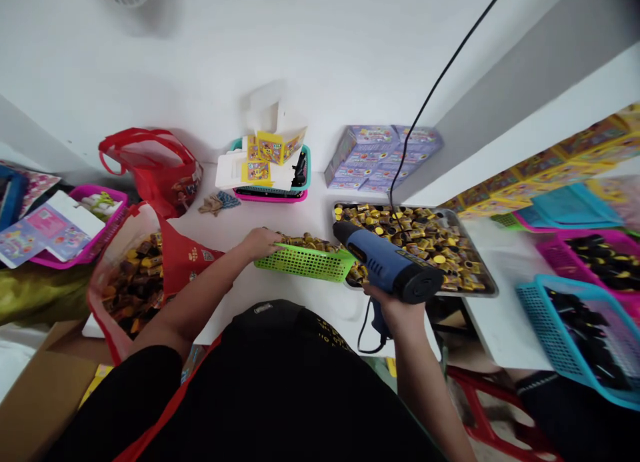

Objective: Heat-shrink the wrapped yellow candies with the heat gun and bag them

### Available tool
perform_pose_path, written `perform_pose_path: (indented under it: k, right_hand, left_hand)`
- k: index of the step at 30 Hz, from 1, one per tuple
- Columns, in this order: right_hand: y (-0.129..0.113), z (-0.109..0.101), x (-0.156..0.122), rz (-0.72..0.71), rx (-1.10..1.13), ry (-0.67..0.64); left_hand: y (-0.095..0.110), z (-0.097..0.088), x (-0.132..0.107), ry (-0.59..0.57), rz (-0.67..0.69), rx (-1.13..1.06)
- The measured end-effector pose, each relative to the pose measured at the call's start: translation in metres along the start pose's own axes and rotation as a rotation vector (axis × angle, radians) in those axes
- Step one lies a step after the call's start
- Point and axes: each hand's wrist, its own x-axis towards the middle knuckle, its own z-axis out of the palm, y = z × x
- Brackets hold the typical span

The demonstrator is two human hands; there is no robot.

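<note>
My left hand [262, 243] is closed on the left end of a bright green plastic basket [303, 265], tilted over the white table [300, 305]. Small yellow-and-brown cylindrical pieces [307, 241] fill the basket. In my right hand [401, 313] is a blue and black heat gun [383, 257], gripped by its handle, its nozzle aimed left toward the basket's right end. Under and behind the heat gun lies a metal tray [489, 281] heaped with the same kind of pieces. The fingers of my right hand are partly hidden by the tool.
A black cord [434, 89] hangs down near the heat gun. Left of me stand an open red bag [107, 282] of pieces and a red tote bag [160, 172]. Purple boxes [373, 157] are stacked at the wall. Blue [555, 335] and pink baskets are at right, beside another person's arm [535, 382].
</note>
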Motion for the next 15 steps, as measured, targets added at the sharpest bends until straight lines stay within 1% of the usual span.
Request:
perform_pose_path:
  k: [3, 6, 9, 12, 15]
  right_hand:
    - [0.000, -0.002, -0.001, 0.047, 0.030, 0.045]
    - [0.004, -0.006, -0.003, 0.024, 0.024, 0.018]
    - [0.004, -0.009, -0.003, 0.025, -0.043, -0.040]
    - [-0.003, -0.009, 0.001, 0.024, -0.078, -0.180]
    - [-0.013, -0.006, 0.007, 0.024, -0.087, -0.401]
  left_hand:
    - [0.001, 0.000, -0.002, -0.008, 0.010, -0.028]
    - [0.006, 0.006, -0.015, -0.001, 0.037, -0.064]
    - [0.015, 0.014, -0.032, -0.003, 0.075, -0.077]
    - [0.022, 0.026, -0.052, -0.040, 0.115, -0.076]
    - [0.023, 0.037, -0.071, -0.058, 0.144, -0.069]
